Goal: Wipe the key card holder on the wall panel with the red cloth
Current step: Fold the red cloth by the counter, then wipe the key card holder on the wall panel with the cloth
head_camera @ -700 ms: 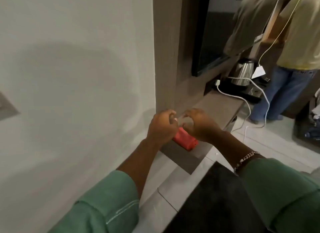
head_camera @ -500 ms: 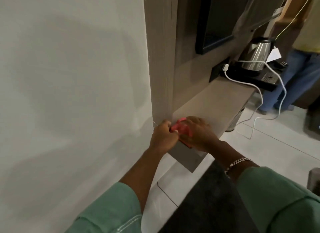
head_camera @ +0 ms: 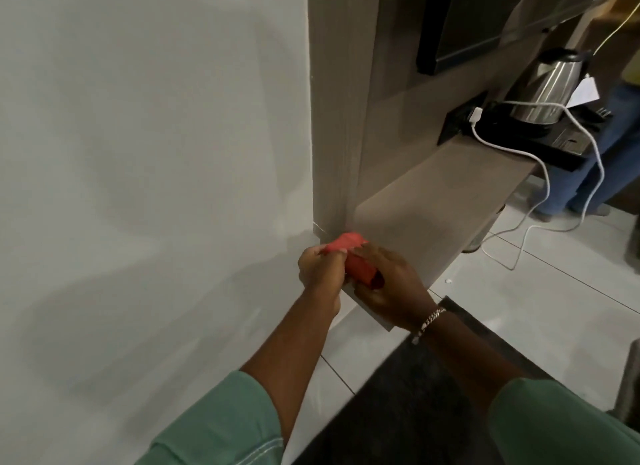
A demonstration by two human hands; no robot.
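Observation:
The red cloth is bunched between both hands at the near corner of the wooden shelf. My left hand pinches its upper edge, which sticks up above my fingers. My right hand grips the lower, rolled part just to the right. The key card holder and its wall panel are out of view; only bare white wall shows on the left.
A steel kettle on a black tray stands at the shelf's far end, with a white cable hanging to the tiled floor. A dark screen hangs above. A person in jeans stands far right. A black mat lies below.
The cloth lay on the shelf corner under my hands; both hands now grip it and lift an edge up. The view has swung right, and the wall panel at far left has left the frame.

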